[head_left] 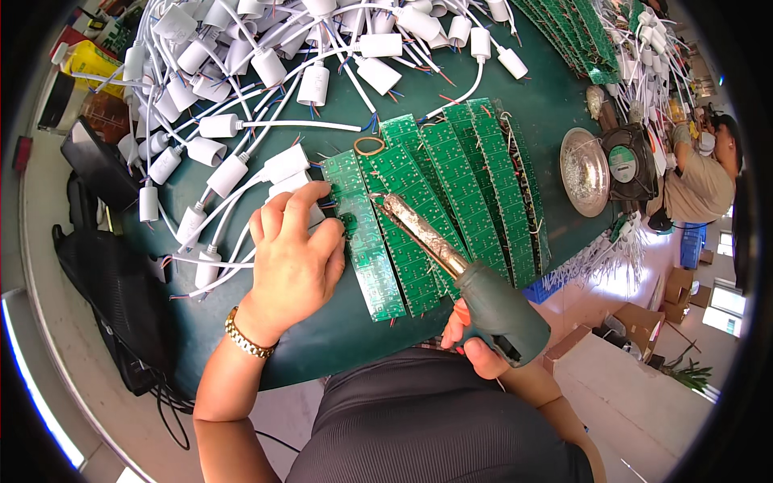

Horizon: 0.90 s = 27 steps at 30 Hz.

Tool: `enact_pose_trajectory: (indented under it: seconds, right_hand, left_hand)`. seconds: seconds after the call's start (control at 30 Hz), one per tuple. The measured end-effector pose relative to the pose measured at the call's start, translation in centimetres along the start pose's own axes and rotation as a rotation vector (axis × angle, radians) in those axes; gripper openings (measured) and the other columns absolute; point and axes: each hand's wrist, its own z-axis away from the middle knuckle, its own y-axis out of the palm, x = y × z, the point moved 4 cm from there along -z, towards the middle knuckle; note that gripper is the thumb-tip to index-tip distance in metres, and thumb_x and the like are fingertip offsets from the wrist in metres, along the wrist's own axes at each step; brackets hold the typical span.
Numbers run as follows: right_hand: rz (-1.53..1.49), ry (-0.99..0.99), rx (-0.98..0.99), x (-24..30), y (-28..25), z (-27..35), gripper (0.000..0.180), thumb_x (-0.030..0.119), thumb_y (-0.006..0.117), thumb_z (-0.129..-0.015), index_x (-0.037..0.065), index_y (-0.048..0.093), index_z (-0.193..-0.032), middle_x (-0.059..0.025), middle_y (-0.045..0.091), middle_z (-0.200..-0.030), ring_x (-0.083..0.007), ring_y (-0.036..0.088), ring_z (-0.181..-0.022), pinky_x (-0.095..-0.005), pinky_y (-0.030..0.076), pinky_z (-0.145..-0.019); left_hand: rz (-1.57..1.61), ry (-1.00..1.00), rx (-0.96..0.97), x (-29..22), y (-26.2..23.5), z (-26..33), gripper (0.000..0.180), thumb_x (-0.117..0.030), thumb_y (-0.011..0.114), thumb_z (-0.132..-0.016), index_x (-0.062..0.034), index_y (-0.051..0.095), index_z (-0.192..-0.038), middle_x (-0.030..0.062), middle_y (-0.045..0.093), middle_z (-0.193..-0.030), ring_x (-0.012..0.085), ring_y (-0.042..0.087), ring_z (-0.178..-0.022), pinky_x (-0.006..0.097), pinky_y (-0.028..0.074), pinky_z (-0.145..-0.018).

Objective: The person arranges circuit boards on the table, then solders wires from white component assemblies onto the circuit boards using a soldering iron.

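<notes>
My left hand is closed, with bent fingers round white lamp sockets at the left edge of the nearest green circuit-board strip. Those fingers partly hide the sockets. In my right hand is a soldering iron with a dark grey-green body; the hand shows only partly beneath it. Its metal tip points up and left, over the boards near their upper left end. Several green board strips lie fanned out, overlapping, to the right. A tan ring rests at their upper edge.
White sockets with cables are heaped at the back left. A fan and a clear dish stand at right. More boards lie back right. A black bag sits left. Another person is at far right.
</notes>
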Motion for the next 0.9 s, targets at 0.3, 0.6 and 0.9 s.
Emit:
enact_pose_trajectory:
  seconds: [0.3,0.6,0.9]
  right_hand:
    - [-0.037,0.148,-0.113,-0.9,0.8,0.4,0.036,0.016,0.06,-0.088,-0.003,0.044,-0.115,-0.0096,0.054,-0.088,-0.018,0.062,-0.075,-0.0355,0.057,-0.067]
    - [0.229,0.248,-0.005,-1.5,0.8,1.7,0.036,0.016,0.06,-0.085,-0.002,0.047,-0.113,-0.0081,0.056,-0.091,-0.0178,0.062,-0.076,-0.0332,0.054,-0.069]
    - [0.43,0.27,0.021,-1.7,1.6,1.6,0.031,0.015,0.074,-0.068,0.008,0.068,-0.097,-0.0103,0.067,-0.097,-0.0332,0.064,-0.083,-0.0394,0.054,-0.07]
  left_hand:
    - [-0.004,0.003,-0.118,0.7,0.8,0.0,0.026,0.001,0.067,-0.064,-0.0047,0.052,-0.086,0.0195,0.049,-0.129,0.0422,0.046,-0.115,0.052,0.035,-0.098]
    - [-0.022,-0.054,-0.169,0.4,1.3,0.2,0.032,0.007,0.067,-0.066,-0.0035,0.048,-0.089,0.022,0.048,-0.13,0.0452,0.046,-0.119,0.054,0.035,-0.101]
    - [-0.054,-0.124,-0.161,0.1,1.7,0.5,0.03,0.003,0.069,-0.068,-0.0038,0.048,-0.089,0.0206,0.047,-0.134,0.0457,0.043,-0.125,0.059,0.031,-0.104]
